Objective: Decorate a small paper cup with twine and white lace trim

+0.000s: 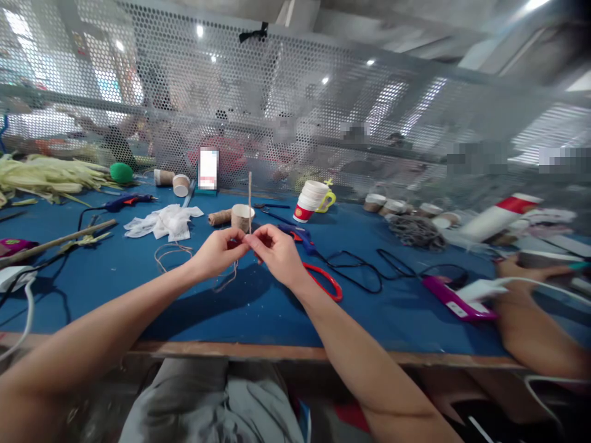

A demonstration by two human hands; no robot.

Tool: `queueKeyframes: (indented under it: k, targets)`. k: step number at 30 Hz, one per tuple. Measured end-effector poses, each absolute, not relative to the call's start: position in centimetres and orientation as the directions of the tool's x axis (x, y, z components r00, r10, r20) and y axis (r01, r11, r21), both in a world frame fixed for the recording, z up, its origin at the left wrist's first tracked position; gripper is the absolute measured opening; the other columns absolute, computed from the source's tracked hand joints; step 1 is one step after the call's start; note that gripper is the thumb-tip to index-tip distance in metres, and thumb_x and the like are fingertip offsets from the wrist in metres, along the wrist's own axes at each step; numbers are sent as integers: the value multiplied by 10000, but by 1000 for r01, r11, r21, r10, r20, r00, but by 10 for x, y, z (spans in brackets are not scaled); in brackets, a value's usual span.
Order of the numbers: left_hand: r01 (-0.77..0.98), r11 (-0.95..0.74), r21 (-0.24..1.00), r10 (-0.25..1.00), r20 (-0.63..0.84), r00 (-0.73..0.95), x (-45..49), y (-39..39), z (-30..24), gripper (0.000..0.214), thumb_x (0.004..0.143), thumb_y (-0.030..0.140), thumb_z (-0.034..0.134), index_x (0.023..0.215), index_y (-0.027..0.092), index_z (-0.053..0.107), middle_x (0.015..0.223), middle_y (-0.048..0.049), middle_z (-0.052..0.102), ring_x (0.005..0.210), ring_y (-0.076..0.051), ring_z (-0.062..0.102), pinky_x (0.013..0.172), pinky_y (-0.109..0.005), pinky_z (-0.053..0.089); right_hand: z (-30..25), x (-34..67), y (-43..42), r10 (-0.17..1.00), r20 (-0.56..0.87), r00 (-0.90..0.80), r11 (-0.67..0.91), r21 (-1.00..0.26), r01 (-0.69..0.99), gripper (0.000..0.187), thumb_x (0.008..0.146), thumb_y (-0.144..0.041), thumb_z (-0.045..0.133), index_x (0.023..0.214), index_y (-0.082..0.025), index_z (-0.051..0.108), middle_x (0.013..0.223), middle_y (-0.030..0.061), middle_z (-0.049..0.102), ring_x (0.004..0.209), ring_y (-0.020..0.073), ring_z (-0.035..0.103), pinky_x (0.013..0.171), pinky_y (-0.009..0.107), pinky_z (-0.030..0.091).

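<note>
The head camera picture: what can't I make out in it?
All in the head view:
Thin stick: lower end, behind left hand and right hand.
Paper cup: base, behind the hands.
Red loop: one side, behind right wrist.
Phone screen: details, blurred.
Neighbour's arm: cut off by right edge.

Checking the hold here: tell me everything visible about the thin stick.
The thin stick is straight, brownish and upright, its material unclear. The left hand and right hand pinch it low down, hiding its lower end; its top is free. It stands above the blue table, overlapping the cup in view.
</note>
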State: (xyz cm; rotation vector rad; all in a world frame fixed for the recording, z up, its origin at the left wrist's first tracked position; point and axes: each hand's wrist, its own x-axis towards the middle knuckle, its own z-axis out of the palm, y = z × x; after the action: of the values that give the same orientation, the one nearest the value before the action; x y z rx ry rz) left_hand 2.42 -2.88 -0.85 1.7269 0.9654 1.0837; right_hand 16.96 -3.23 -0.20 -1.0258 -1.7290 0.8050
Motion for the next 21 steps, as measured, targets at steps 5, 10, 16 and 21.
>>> queueKeyframes:
  k: [5, 10, 16, 21]
  targets:
    - [167, -261, 951, 879, 162, 449, 19, -30, -1, 181, 736, 301, 526, 675, 132, 499, 543, 55, 408, 452, -42, 339, 421, -188, 232, 6, 176, -32, 931, 227, -287, 288, -939, 188, 252, 720, -387, 588, 663, -170, 474, 534, -46, 487, 426, 63, 449, 374, 187, 370]
    - [64, -107, 992, 835, 54, 547, 14, -33, 6, 173, 726, 295, 549, 726, 127, 513, 578, 53, 408, 452, -32, 340, 423, -187, 229, 12, 180, -35, 923, 160, -350, 209, -972, 106, 247, 703, -376, 606, 677, -157, 494, 562, -41, 506, 434, 45, 446, 369, 164, 353]
    - [-22, -49, 999, 807, 53, 588, 14, -33, 5, 177, 715, 297, 578, 695, 137, 507, 527, 62, 380, 435, -30, 303, 413, -192, 188, 14, 182, -36, 905, 142, -402, 184, -981, 66, 233, 704, -361, 607, 684, -153, 504, 560, -45, 503, 428, 39, 439, 367, 163, 336]
    - [-58, -4, 998, 767, 40, 640, 14, -32, 4, 186, 722, 300, 582, 680, 136, 505, 513, 70, 359, 423, -24, 271, 414, -198, 172, 14, 183, -36, 896, 138, -421, 180, -982, 63, 226, 715, -359, 603, 700, -154, 511, 573, -43, 505, 432, 39, 435, 374, 171, 337]
